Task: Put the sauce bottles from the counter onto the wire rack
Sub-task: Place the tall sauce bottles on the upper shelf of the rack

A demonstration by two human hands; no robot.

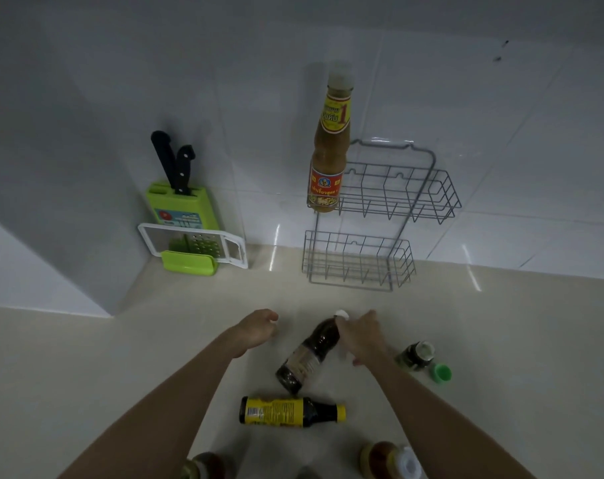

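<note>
A two-tier wire rack (393,198) hangs on the tiled wall; a tall tan sauce bottle (328,150) stands at the left end of its upper basket. On the counter, a dark sauce bottle with a white cap (305,357) is tilted, and my right hand (361,335) grips its neck. A dark bottle with a yellow label (286,410) lies on its side nearer me. My left hand (255,328) hovers to the left of the dark bottle, fingers loosely curled, holding nothing. Two more bottles (207,466) (390,459) stand at the bottom edge.
A green knife block with two black-handled knives (177,198) and a white grater (193,245) stand in the back left corner. A small dark bottle (416,354) and a green cap (440,372) sit to the right of my right hand. The rack's lower basket (359,261) holds nothing.
</note>
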